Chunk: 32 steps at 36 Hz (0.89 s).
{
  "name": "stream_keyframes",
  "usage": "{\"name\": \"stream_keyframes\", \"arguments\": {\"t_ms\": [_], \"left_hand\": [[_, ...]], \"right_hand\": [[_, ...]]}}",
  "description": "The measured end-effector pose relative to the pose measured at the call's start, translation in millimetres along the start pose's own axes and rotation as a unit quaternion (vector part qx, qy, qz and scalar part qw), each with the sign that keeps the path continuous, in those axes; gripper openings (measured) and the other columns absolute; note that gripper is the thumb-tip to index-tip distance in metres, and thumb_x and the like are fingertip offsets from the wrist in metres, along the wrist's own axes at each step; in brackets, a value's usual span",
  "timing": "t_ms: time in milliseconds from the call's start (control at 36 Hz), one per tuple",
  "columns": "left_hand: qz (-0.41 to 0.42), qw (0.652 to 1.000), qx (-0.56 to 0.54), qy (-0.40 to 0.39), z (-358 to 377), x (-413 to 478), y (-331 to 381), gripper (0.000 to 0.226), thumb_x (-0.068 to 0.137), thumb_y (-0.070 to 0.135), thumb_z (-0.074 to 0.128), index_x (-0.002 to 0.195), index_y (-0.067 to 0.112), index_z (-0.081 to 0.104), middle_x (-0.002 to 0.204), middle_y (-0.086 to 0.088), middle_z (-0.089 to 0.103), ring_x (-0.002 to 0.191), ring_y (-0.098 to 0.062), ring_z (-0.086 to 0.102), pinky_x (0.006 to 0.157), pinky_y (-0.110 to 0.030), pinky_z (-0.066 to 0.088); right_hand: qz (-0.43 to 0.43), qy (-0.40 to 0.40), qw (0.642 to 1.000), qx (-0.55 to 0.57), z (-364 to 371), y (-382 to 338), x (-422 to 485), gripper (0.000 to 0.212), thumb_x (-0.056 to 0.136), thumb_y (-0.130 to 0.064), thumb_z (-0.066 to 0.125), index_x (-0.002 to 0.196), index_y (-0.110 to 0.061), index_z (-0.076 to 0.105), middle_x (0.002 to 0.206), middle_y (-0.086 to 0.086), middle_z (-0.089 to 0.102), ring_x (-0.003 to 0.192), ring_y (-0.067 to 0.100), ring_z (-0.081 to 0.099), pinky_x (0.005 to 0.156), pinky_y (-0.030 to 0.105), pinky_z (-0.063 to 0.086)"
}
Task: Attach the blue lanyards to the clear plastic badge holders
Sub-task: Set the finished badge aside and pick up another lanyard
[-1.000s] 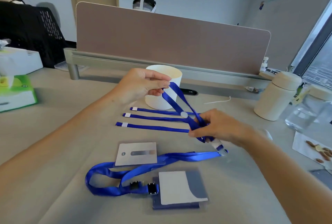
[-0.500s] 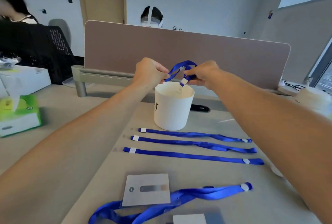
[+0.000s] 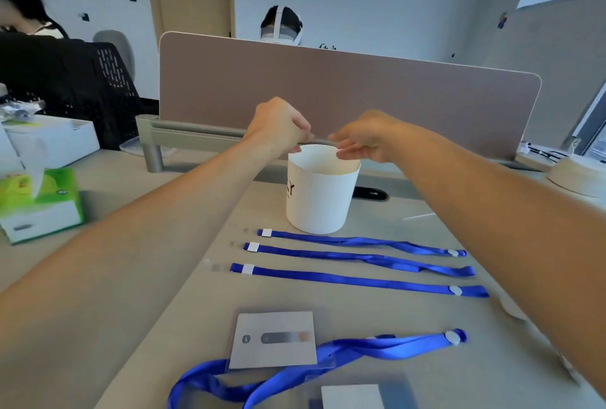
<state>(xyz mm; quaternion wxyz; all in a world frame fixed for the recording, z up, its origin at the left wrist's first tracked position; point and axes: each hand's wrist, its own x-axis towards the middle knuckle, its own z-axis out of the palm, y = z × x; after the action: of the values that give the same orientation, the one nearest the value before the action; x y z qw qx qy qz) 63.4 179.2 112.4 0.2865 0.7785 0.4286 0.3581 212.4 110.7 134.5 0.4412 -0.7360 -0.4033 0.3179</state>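
Both hands hover over the rim of the white cup point(image 3: 319, 192), mid counter point(image 3: 387, 218). Left hand point(image 3: 278, 126): the fingers are curled in and the tips are hidden behind the knuckles, so I can't tell if anything is pinched. Right hand point(image 3: 364, 141): the fingers are loosely straight and a bit spread, nothing in them. The cup's bottom is hidden from this angle.

Three blue lanyards lie flat and parallel just in front of the cup: far lanyard point(image 3: 360, 240), middle lanyard point(image 3: 360, 257) and near lanyard point(image 3: 360, 282). Each has a white tab at its left end, and the clear bits beyond the tabs are too blurred to make out. A fourth lanyard point(image 3: 377, 348) loops at the bottom, cut off by the frame edge. It meets the lower right corner of a clear badge holder point(image 3: 273, 339) with a pale card inside; over or under, can't tell. A second badge holder point(image 3: 354, 395) sits at the bottom edge, mostly cut off and blurry.

The green tissue box point(image 3: 42, 205) at left is smeared. The lidded container point(image 3: 577, 179) at right is cropped.
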Motion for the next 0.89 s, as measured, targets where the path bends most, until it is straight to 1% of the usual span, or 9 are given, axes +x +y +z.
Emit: {"name": "stream_keyframes", "arguments": {"t_ms": [83,139,250,361,444,500,583,750,889], "left_hand": [[0.034,0.999,-0.008,-0.009,-6.3,-16.7,2.5,0.02,0.076,0.027,0.079,0.096,0.025,0.076,0.102,0.003,0.072,0.082,-0.012,0.073,0.08,-0.027,0.058],[0.068,0.997,0.012,-0.021,-9.6,-36.8,3.0,0.037,0.076,0.032,0.081,0.112,0.028,0.071,0.093,0.01,0.073,0.098,-0.009,0.065,0.085,-0.025,0.048],[0.1,0.991,0.01,-0.086,-8.6,-86.4,-6.5,0.063,0.074,0.037,0.083,0.13,0.033,0.056,0.085,0.016,0.075,0.095,-0.003,0.063,0.091,-0.03,0.048],[0.066,0.983,0.013,-0.173,2.2,-129.8,-31.7,0.065,0.073,0.035,0.083,0.131,0.035,0.054,0.096,0.017,0.072,0.096,-0.005,0.063,0.091,-0.037,0.053],[0.063,0.961,0.074,-0.258,8.0,-155.8,-49.1,0.071,0.073,0.042,0.082,0.135,0.033,0.049,0.112,0.015,0.067,0.109,-0.008,0.059,0.097,-0.029,0.046],[0.047,0.943,0.103,-0.312,10.3,-169.2,-58.2,0.082,0.069,0.049,0.083,0.139,0.034,0.041,0.121,0.014,0.06,0.117,-0.008,0.054,0.096,-0.025,0.043],[0.008,0.921,0.128,-0.368,12.9,-185.8,-67.3,0.098,0.06,0.053,0.087,0.14,0.034,0.033,0.128,0.016,0.048,0.121,-0.011,0.049,0.095,-0.032,0.049],[0.036,0.904,0.216,-0.367,18.7,-199.2,-80.8,0.098,0.055,0.058,0.087,0.136,0.035,0.037,0.127,0.017,0.043,0.12,-0.01,0.037,0.096,-0.03,0.042],[0.054,0.913,0.207,-0.348,22.4,-202.2,-81.4,0.088,0.061,0.052,0.086,0.134,0.028,0.043,0.128,0.011,0.039,0.121,-0.012,0.042,0.101,-0.036,0.044]], "right_hand": [[-0.049,0.0,0.998,0.04,-3.4,6.3,-17.9,0.022,0.084,-0.002,0.071,0.105,0.004,0.067,0.119,0.019,0.062,0.102,0.03,0.07,0.079,0.031,0.061],[-0.08,0.0,0.995,0.057,-1.8,15.9,-36.6,0.021,0.084,-0.004,0.071,0.104,0.001,0.07,0.116,0.016,0.066,0.097,0.028,0.072,0.077,0.028,0.061],[-0.127,-0.006,0.992,0.006,5.1,53.7,-75.2,0.028,0.086,-0.009,0.07,0.114,-0.008,0.069,0.111,0.008,0.07,0.102,0.02,0.068,0.084,0.03,0.059],[-0.124,-0.007,0.992,-0.018,18.7,105.0,-103.0,0.035,0.086,-0.009,0.07,0.121,-0.011,0.066,0.115,0.002,0.07,0.105,0.015,0.067,0.089,0.03,0.057],[-0.119,-0.005,0.992,-0.04,28.1,137.9,-119.5,0.038,0.088,-0.011,0.068,0.125,-0.015,0.064,0.117,-0.002,0.069,0.106,0.01,0.066,0.097,0.03,0.052],[-0.113,-0.005,0.993,-0.025,33.1,152.9,-129.5,0.036,0.088,-0.008,0.067,0.124,-0.014,0.065,0.116,-0.001,0.07,0.107,0.009,0.065,0.096,0.025,0.051],[-0.12,0.0,0.993,-0.024,40.9,166.9,-141.4,0.034,0.087,-0.006,0.068,0.12,-0.013,0.067,0.112,-0.002,0.071,0.106,0.007,0.065,0.096,0.023,0.05],[-0.139,-0.007,0.989,-0.057,50.6,171.9,-147.9,0.032,0.088,-0.009,0.068,0.118,-0.021,0.068,0.11,-0.011,0.07,0.106,0.002,0.064,0.1,0.025,0.048],[-0.156,-0.007,0.984,-0.084,53.1,162.0,-144.9,0.028,0.089,-0.013,0.067,0.114,-0.025,0.069,0.106,-0.016,0.069,0.098,-0.006,0.061,0.075,0.005,0.045]]}}
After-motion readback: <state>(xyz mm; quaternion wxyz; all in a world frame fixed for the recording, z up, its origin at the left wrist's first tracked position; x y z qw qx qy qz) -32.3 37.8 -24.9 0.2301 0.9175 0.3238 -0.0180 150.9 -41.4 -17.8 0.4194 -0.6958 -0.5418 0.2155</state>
